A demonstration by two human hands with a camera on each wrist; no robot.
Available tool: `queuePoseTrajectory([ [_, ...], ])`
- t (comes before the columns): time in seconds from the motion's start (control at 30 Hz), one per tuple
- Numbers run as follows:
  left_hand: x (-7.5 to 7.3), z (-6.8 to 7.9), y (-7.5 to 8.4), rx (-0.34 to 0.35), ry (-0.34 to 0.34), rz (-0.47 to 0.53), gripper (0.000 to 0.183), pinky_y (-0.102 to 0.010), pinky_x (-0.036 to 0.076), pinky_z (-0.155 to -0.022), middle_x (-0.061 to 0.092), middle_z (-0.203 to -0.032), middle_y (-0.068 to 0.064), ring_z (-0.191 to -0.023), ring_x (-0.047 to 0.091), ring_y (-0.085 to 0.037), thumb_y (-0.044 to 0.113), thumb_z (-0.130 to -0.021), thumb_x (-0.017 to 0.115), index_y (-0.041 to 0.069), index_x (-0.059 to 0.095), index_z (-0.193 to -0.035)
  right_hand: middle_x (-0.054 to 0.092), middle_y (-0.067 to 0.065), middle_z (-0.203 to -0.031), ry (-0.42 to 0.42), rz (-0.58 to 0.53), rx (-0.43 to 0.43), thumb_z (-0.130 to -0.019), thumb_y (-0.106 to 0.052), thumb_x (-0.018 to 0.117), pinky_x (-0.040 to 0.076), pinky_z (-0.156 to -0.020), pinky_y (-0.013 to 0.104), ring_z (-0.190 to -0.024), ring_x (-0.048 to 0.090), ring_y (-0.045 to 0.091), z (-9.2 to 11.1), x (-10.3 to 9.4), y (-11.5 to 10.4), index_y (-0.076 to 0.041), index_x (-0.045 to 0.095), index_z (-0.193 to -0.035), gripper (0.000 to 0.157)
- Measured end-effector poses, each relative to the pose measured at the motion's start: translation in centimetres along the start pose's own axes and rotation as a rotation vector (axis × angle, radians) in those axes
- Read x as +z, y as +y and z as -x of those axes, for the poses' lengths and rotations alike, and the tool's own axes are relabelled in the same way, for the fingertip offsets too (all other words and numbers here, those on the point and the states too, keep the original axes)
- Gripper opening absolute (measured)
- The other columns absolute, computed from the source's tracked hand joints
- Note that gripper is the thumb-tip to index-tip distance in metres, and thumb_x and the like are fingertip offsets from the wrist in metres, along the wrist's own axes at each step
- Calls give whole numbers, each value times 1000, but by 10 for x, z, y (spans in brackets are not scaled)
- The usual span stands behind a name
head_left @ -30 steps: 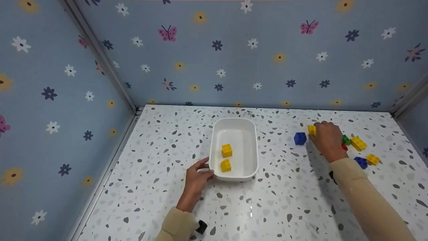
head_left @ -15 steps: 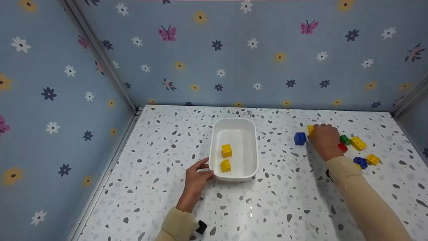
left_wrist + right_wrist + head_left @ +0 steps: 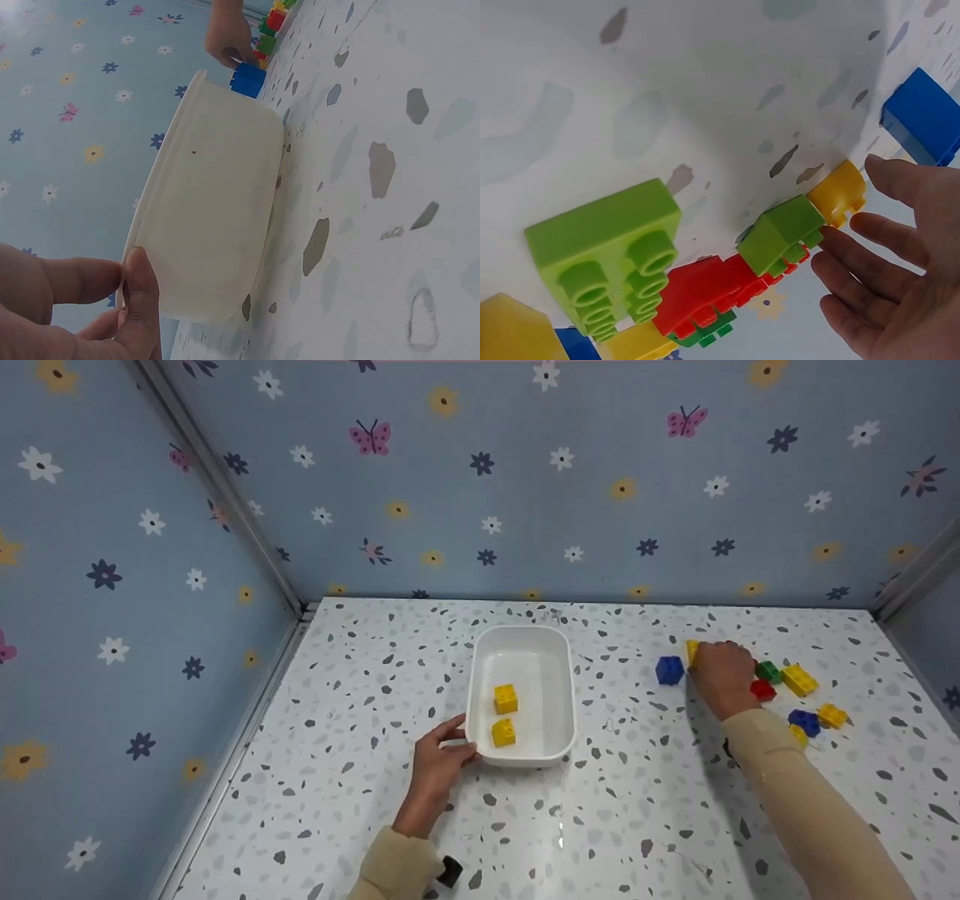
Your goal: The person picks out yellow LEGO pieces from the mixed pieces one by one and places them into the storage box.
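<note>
By my read this was the picking-up step. The right hand (image 3: 721, 679) was out to the right on the speckled tabletop (image 3: 300, 780), closer to the far edge, at a yellow building block (image 3: 838, 193). From the wrist cam the fingers looked loose and spread, thumb by one side of the block and index by the other, no real grip yet. Couldn't tell if the thumb was actually touching it. A light green block (image 3: 784, 234) was right next to it, by the middle fingertip, and a blue block (image 3: 670, 670) sat just left of the hand.

Left hand (image 3: 439, 761) was pinching the rim of a white plastic tub (image 3: 536, 675) at its near left corner, I'd guess to steady it. The tub sat a bit left of the tabletop's middle, with a first yellow cube (image 3: 506, 699) and a second yellow cube (image 3: 503, 733) inside, both toward its left wall.

More pieces lay toward the right edge, like a red block (image 3: 763, 691) and a dark blue block (image 3: 805, 723).

Next move called for closing thumb and index on that yellow block and lifting it without nudging the light green one, imo.
</note>
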State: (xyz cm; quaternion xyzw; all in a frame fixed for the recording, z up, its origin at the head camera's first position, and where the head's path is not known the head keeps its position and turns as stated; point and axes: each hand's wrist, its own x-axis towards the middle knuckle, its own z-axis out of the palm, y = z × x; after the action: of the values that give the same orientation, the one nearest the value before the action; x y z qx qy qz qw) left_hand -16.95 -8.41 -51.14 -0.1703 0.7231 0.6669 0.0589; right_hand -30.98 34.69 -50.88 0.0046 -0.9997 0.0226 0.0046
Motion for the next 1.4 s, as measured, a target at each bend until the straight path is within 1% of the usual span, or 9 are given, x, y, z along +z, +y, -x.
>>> queuePoseTrajectory([
  [0.13,-1,0,-1,9,-4,23,55,-30,64,-88,58,-130,-23,-91,66,-22,-9,-96,66,2,59,-149,68,38,-96,-1,6,-2,-98,-5,65,57,-90,67,-89,63,52,-1,2,1,21,64,-112,29],
  [0.27,-1,0,-1,9,-4,35,55,-31,65,-87,57,-129,-24,-91,67,-22,-9,-96,65,1,58,-149,68,37,-94,6,7,1,-98,-5,66,57,-90,67,-88,64,52,-2,2,0,21,64,-110,29],
  [0.5,0,0,0,-27,9,25,56,-29,64,-87,58,-128,-19,-92,67,-22,-8,-95,66,3,59,-149,67,39,-99,9,-11,13,-98,-4,64,54,-94,68,-95,63,56,-2,4,-1,20,62,-109,27],
  [0.77,0,0,-1,-5,-8,39,56,-30,65,-88,58,-128,-21,-91,67,-22,-9,-95,67,1,58,-149,66,41,-106,-22,-35,48,-98,-6,70,52,-99,69,-98,60,57,-5,2,-1,19,59,-116,33],
  [0.9,0,0,-1,-4,-12,49,56,-29,65,-86,58,-129,-22,-90,67,-21,-10,-95,67,1,58,-149,65,41,-106,-35,-46,57,-99,-8,70,51,-99,68,-98,59,56,-6,1,0,19,58,-115,34],
  [1.0,0,0,-1,1,-14,62,55,-29,65,-85,57,-128,-23,-90,67,-22,-10,-94,66,-1,59,-148,65,41,-104,-34,-39,54,-100,-8,68,53,-96,68,-96,60,56,-7,1,0,19,59,-114,32],
  [1.13,1,-1,-1,12,-13,59,54,-30,65,-86,57,-126,-23,-91,67,-22,-10,-94,66,-1,59,-147,66,41,-103,-11,-43,55,-98,-5,67,54,-94,68,-95,62,56,-7,1,0,20,60,-113,30],
  [1.27,0,-1,-1,14,-5,52,54,-30,65,-86,58,-126,-22,-91,66,-22,-11,-94,66,-1,60,-146,66,41,-105,24,-67,55,-95,-1,70,53,-97,69,-97,61,57,-7,3,-2,21,62,-116,32],
  [1.4,0,-1,-1,-2,2,44,54,-30,65,-87,58,-127,-21,-91,66,-22,-10,-94,66,1,60,-147,66,40,-103,74,-73,38,-94,-1,72,54,-95,68,-95,60,55,-6,4,-3,22,63,-115,33],
])
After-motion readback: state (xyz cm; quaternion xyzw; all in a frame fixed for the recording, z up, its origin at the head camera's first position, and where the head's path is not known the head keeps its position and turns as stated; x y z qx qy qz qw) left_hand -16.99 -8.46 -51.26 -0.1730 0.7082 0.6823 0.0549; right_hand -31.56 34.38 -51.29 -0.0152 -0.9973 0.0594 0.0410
